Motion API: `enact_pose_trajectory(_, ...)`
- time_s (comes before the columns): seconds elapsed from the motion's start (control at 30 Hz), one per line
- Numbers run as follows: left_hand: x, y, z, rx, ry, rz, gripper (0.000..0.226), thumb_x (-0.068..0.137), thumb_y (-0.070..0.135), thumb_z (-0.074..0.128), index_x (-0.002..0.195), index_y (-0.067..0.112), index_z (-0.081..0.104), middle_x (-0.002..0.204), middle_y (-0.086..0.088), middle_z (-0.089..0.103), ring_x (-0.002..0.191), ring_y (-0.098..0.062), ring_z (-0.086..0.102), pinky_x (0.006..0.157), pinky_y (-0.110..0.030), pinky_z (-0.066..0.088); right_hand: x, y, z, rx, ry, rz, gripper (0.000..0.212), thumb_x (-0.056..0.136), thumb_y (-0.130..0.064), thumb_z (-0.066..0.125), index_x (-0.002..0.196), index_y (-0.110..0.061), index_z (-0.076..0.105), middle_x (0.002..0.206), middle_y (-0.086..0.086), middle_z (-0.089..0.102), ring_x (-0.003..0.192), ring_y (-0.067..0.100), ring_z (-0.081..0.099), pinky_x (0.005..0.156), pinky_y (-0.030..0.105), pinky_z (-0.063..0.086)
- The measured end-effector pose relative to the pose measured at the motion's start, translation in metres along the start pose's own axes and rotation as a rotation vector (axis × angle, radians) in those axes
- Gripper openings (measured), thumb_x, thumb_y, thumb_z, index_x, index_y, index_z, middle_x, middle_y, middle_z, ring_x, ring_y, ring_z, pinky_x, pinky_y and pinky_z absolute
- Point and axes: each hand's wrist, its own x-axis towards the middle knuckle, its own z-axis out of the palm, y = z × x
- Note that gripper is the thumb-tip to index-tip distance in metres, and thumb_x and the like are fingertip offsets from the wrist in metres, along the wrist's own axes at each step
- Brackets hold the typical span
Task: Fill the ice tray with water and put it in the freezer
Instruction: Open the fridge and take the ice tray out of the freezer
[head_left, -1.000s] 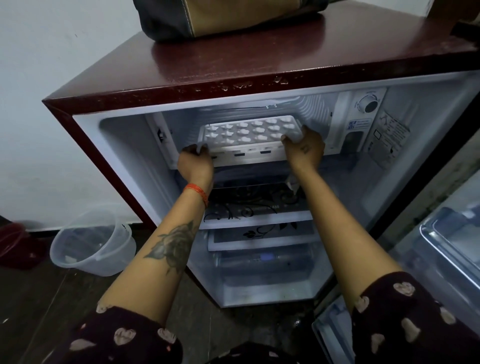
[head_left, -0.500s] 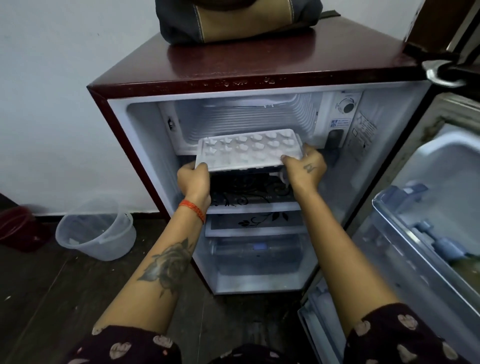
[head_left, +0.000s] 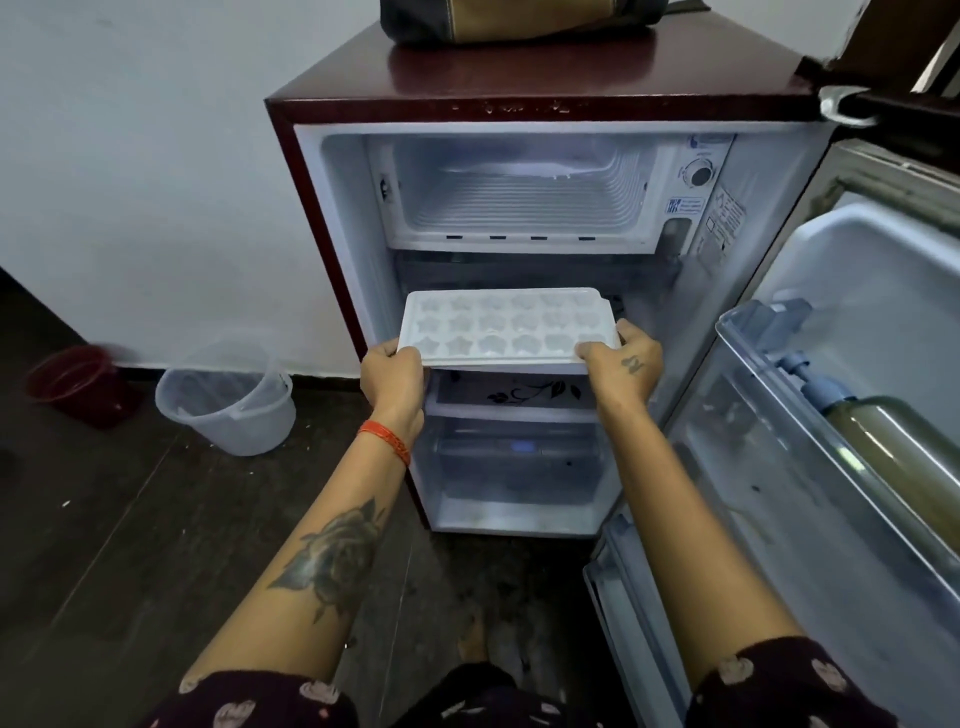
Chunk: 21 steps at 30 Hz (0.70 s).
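Observation:
A white ice tray (head_left: 506, 327) with star-shaped cells is held level in front of the open mini fridge, below the freezer box (head_left: 519, 202). My left hand (head_left: 392, 376) grips its near left corner. My right hand (head_left: 623, 364) grips its near right corner, thumb on the rim. The freezer box at the top of the fridge stands open with nothing visible inside except frost on its ceiling. The tray is outside it, at the level of the glass shelf (head_left: 511, 400).
The fridge door (head_left: 831, 467) swings open to the right, with a bottle (head_left: 904, 457) in its rack. A bag (head_left: 514, 18) lies on the fridge top. A clear plastic bucket (head_left: 228, 405) and a red tub (head_left: 78, 384) stand on the dark floor at left.
The tray has come out of the freezer box and down, toward me, with both hands still gripping it. My view has pulled back from the fridge.

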Motion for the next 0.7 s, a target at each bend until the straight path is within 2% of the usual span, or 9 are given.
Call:
enact_pose_trajectory(0.1, -0.012, -0.008, -0.015, -0.015, 0.008, -0.015, 0.024, 0.079, -0.005, 0.042, 0.079, 0.011, 0.060, 0.099, -0.010, 0.066, 0.097, -0.029, 0.065, 0.084, -0.042, 0.057, -0.013, 0.007, -0.006, 0.008, -0.015, 0.036, 0.051, 0.081, -0.004, 0.061, 0.131, 0.001, 0.050, 0.134, 0.014, 0.053, 0.113, 0.028, 0.057, 0.076, 0.024, 0.043)
enact_pose_trajectory(0.17, -0.016, -0.011, -0.024, -0.021, 0.000, -0.033, 0.028, 0.079, -0.005, 0.041, 0.089, 0.010, 0.063, 0.104, -0.009, 0.066, 0.098, -0.027, 0.065, 0.086, -0.042, 0.057, -0.022, 0.011, -0.008, 0.038, -0.024, 0.047, 0.056, 0.079, -0.009, 0.064, 0.133, -0.003, 0.049, 0.136, 0.013, 0.051, 0.118, 0.028, 0.053, 0.085, 0.027, 0.043)
enact_pose_trajectory(0.2, -0.018, -0.013, -0.029, -0.021, -0.002, -0.037, 0.030, 0.079, -0.005, 0.041, 0.091, 0.010, 0.064, 0.106, -0.010, 0.066, 0.097, -0.027, 0.065, 0.086, -0.042, 0.057, -0.027, 0.013, -0.008, 0.056, -0.029, 0.057, 0.054, 0.077, -0.010, 0.066, 0.129, -0.004, 0.054, 0.131, 0.013, 0.055, 0.116, 0.029, 0.054, 0.089, 0.030, 0.045)
enact_pose_trajectory(0.27, -0.023, -0.014, -0.036, -0.024, -0.011, -0.044, 0.031, 0.080, -0.007, 0.040, 0.091, 0.010, 0.063, 0.107, -0.010, 0.065, 0.098, -0.026, 0.064, 0.087, -0.042, 0.056, -0.036, 0.018, -0.010, 0.079, -0.026, 0.060, 0.033, 0.071, -0.010, 0.069, 0.104, -0.007, 0.068, 0.110, 0.013, 0.066, 0.104, 0.031, 0.061, 0.084, 0.037, 0.052)
enact_pose_trajectory(0.3, -0.026, -0.014, -0.040, -0.025, -0.016, -0.045, 0.031, 0.081, -0.007, 0.040, 0.096, 0.007, 0.063, 0.107, -0.009, 0.064, 0.100, -0.026, 0.064, 0.087, -0.042, 0.056, -0.040, 0.020, -0.012, 0.085, -0.020, 0.060, 0.022, 0.069, -0.010, 0.070, 0.091, -0.009, 0.070, 0.100, 0.012, 0.068, 0.098, 0.031, 0.062, 0.081, 0.040, 0.054)
enact_pose_trajectory(0.37, -0.031, -0.015, -0.045, -0.016, -0.030, -0.048, 0.035, 0.081, -0.007, 0.040, 0.106, 0.001, 0.063, 0.107, -0.008, 0.064, 0.102, -0.026, 0.062, 0.088, -0.042, 0.056, -0.048, 0.026, -0.015, 0.095, -0.015, 0.072, 0.017, 0.067, -0.012, 0.072, 0.083, -0.016, 0.068, 0.098, 0.010, 0.068, 0.095, 0.029, 0.063, 0.082, 0.042, 0.054)
enact_pose_trajectory(0.47, -0.038, -0.017, -0.051, 0.004, -0.060, -0.054, 0.031, 0.081, -0.009, 0.039, 0.083, 0.008, 0.064, 0.089, -0.002, 0.063, 0.091, -0.023, 0.061, 0.088, -0.043, 0.055, -0.061, 0.032, -0.020, 0.097, 0.000, 0.077, 0.025, 0.068, -0.015, 0.074, 0.091, -0.022, 0.068, 0.099, 0.005, 0.067, 0.093, 0.025, 0.064, 0.085, 0.040, 0.053)
enact_pose_trajectory(0.53, -0.042, -0.019, -0.056, 0.000, -0.077, -0.062, 0.033, 0.082, -0.009, 0.040, 0.070, 0.015, 0.059, 0.079, 0.001, 0.059, 0.083, -0.021, 0.059, 0.087, -0.042, 0.055, -0.072, 0.034, -0.025, 0.107, 0.018, 0.084, 0.030, 0.070, -0.012, 0.074, 0.100, -0.017, 0.069, 0.098, 0.003, 0.068, 0.091, 0.023, 0.064, 0.085, 0.037, 0.052)
enact_pose_trajectory(0.7, -0.049, -0.027, -0.080, 0.038, -0.179, -0.054, 0.029, 0.085, 0.003, 0.050, 0.063, 0.022, 0.049, 0.074, 0.000, 0.055, 0.082, -0.023, 0.054, 0.076, -0.035, 0.047, -0.113, 0.045, -0.037, 0.156, 0.079, 0.089, 0.027, 0.075, -0.007, 0.070, 0.100, -0.017, 0.068, 0.094, 0.001, 0.069, 0.084, 0.018, 0.063, 0.072, 0.024, 0.046)
